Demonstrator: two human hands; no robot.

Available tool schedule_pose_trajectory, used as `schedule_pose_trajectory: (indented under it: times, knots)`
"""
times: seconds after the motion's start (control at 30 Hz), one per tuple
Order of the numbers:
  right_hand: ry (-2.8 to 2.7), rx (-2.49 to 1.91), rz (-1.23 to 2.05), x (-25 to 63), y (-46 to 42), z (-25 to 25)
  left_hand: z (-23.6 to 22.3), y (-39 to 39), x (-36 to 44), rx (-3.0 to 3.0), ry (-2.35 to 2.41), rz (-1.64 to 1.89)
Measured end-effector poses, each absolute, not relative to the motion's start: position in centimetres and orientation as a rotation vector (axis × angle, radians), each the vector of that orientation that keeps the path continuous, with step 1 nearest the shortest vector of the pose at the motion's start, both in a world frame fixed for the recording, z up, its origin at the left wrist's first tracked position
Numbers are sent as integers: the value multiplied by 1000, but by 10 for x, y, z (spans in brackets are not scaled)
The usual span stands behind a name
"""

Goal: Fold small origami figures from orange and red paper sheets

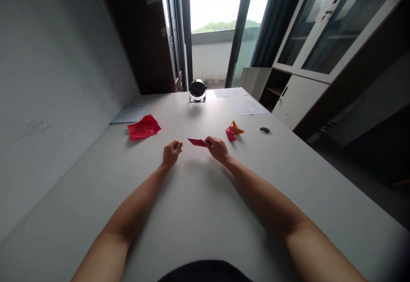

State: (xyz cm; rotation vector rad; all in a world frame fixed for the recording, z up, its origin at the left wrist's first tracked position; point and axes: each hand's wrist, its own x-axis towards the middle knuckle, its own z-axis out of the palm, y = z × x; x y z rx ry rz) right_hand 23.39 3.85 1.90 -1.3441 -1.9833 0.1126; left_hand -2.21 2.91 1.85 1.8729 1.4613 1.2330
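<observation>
My right hand (pixel 218 148) pinches the right end of a folded piece of red paper (pixel 196 142), holding it just above the white table (pixel 188 205). The paper is a narrow flat strip with a slanted left end, pointing toward my other hand. My left hand (pixel 172 153) is closed, fingers curled and thumb against them, a small gap away from the paper. Whether anything small sits in those fingers is hidden. A creased, opened-out red sheet (pixel 144 127) lies beyond it to the left. Past my right hand rests a red and orange folded paper figure (pixel 234 130).
At the table's far edge stands a round black device on a metal stand (pixel 197 90). Paper sheets (pixel 251 104) lie at the back right, another sheet (pixel 130 113) by the left wall. A cable hole (pixel 265 130) is set in the tabletop. A white cabinet (pixel 299 98) borders the right.
</observation>
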Motion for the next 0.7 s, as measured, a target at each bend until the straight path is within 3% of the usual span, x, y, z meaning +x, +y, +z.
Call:
schedule_pose_trajectory:
  times: [0.2, 0.7]
  knots:
    - [-1640, -1729, -298, 282, 59, 19, 13, 43, -43, 1798, 1641, 1286]
    - [-1410, -2005, -302, 319, 78, -4, 12, 43, -41, 1847, 1651, 1194]
